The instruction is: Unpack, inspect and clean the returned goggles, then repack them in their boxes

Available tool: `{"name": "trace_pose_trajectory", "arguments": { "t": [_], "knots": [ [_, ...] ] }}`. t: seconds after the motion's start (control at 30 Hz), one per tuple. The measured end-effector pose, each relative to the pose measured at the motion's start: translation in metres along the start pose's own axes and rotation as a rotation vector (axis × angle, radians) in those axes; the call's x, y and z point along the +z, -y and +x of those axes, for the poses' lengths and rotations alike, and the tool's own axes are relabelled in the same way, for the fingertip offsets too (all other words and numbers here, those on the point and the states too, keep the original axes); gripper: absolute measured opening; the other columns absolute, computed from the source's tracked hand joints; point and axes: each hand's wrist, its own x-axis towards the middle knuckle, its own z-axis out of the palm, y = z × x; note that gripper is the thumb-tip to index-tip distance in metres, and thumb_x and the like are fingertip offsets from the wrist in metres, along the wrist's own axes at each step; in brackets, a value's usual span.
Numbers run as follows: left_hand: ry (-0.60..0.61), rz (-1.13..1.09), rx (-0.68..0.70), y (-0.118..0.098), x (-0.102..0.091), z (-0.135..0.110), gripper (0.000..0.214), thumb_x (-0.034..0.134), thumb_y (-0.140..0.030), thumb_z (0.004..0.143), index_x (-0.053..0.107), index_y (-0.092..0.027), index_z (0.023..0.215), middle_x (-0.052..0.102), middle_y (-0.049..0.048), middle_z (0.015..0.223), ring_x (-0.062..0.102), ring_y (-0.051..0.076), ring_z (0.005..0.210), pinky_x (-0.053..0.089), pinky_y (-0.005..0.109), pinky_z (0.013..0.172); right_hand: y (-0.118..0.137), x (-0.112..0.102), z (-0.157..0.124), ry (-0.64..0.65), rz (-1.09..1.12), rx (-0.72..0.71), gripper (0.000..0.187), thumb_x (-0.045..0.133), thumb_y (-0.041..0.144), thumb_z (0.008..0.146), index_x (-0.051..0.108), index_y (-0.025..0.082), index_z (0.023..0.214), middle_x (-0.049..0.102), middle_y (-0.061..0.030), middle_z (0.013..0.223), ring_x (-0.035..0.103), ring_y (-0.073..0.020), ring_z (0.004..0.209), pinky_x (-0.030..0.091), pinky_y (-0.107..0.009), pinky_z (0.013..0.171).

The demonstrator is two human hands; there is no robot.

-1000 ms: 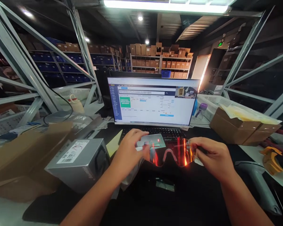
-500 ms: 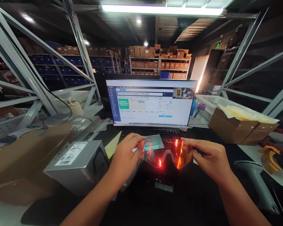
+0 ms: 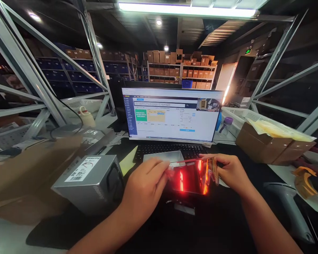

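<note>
1. Both hands are on it: a red mirrored lens point(image 3: 190, 176), held low over the black desk point(image 3: 214, 229), dead centre in front of the person.
2. Look at that finish. It is a one-piece shield, deep red-orange and glossy, with bright vertical streaks of light across it. The middle goes dark, and the top edge shows as a thin glowing red line.
3. The left hand point(image 3: 145, 183) sits at the lens's 9 o'clock, with thumb and fingers pinching the left end.
4. The right hand point(image 3: 230, 173) is at 3 o'clock, with fingers curled and pinching the right end.
5. At 12 o'clock from the lens lies a black keyboard point(image 3: 161, 149), and the lit monitor point(image 3: 172, 114) stands just behind it. A pale flat sheet point(image 3: 161, 156) lies over the keyboard's near edge, right by the lens top; I cannot tell what it is.
6. Out past the left hand at 9 o'clock is a grey box point(image 3: 90, 180) with a white label on top, near the wrist but apart from it.
7. At 2 o'clock stands an open cardboard box point(image 3: 270, 148) with yellowish wrapping on top. At 4 o'clock a grey handheld scanner point(image 3: 286, 204) lies on the desk, well apart from the lens.
</note>
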Motion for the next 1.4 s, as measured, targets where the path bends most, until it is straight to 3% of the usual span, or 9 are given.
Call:
{"name": "trace_pose_trajectory", "arguments": {
  "t": [0.2,0.43,0.73,0.9,1.13,1.27,1.4],
  "knots": [
    [-0.007,0.031,0.028,-0.003,0.002,-0.003,0.016,0.055,-0.008,0.097,0.066,-0.014,0.105,0.068,0.0043,0.094,0.063,0.015,0.083,0.05,0.027,0.073,-0.007,0.002,0.002,0.058,0.094,0.062,0.019,0.073,0.023,0.079,0.083,0.029,0.094,0.079,-0.0028,0.106,0.075,-0.0256,0.099,0.06,-0.033,0.084],
    [-0.022,0.065,0.043,-0.005,0.0,-0.001,0.014,0.054,-0.009,0.098,0.066,-0.013,0.104,0.068,0.0056,0.092,0.064,0.016,0.081,0.05,0.028,0.069,-0.01,0.006,0.002,0.173,0.177,0.138,0.014,0.071,0.024,0.082,0.083,0.023,0.09,0.078,-0.0021,0.083,0.071,-0.0193,0.078,0.053,-0.025,0.069],
    [0.003,0.059,0.011,-0.004,0.002,-0.003,0.013,0.054,-0.011,0.099,0.065,-0.016,0.103,0.065,0.0022,0.086,0.061,0.014,0.075,0.046,0.028,0.066,-0.012,0.006,0.002,0.234,0.262,0.179,0.013,0.077,0.033,0.082,0.081,0.021,0.083,0.077,-0.003,0.084,0.066,-0.017,0.075,0.049,-0.025,0.067],
    [0.011,0.046,0.003,-0.005,0.004,-0.002,0.012,0.055,-0.011,0.099,0.065,-0.016,0.101,0.064,0.0019,0.085,0.06,0.014,0.075,0.046,0.028,0.066,-0.015,0.007,0.003,0.266,0.244,0.194,0.015,0.076,0.035,0.083,0.082,0.023,0.091,0.075,-0.0028,0.084,0.066,-0.0184,0.077,0.048,-0.026,0.066],
    [0.036,0.039,0.006,-0.005,0.006,-0.006,0.013,0.054,-0.011,0.099,0.065,-0.017,0.102,0.065,0.0032,0.089,0.062,0.015,0.078,0.048,0.029,0.069,-0.024,0.008,0.006,0.245,0.233,0.204,0.018,0.075,0.033,0.082,0.083,0.021,0.092,0.073,-0.003,0.078,0.067,-0.0197,0.075,0.051,-0.028,0.067],
    [0.06,0.03,0.002,-0.004,0.007,-0.006,0.015,0.052,-0.012,0.1,0.066,-0.017,0.103,0.066,0.0035,0.087,0.063,0.016,0.077,0.049,0.028,0.069,-0.022,0.005,0.007,0.237,0.206,0.183,0.021,0.073,0.034,0.083,0.082,0.019,0.096,0.077,-0.005,0.085,0.07,-0.022,0.078,0.055,-0.03,0.07],
    [0.02,0.018,-0.024,0.006,0.012,-0.001,0.016,0.05,-0.015,0.1,0.066,-0.017,0.104,0.069,0.0043,0.091,0.065,0.016,0.079,0.051,0.027,0.07,-0.005,-0.004,0.003,0.086,0.003,0.044,0.016,0.067,0.023,0.084,0.082,0.02,0.09,0.078,-0.0036,0.084,0.073,-0.0229,0.079,0.057,-0.03,0.07]
  ]
}}
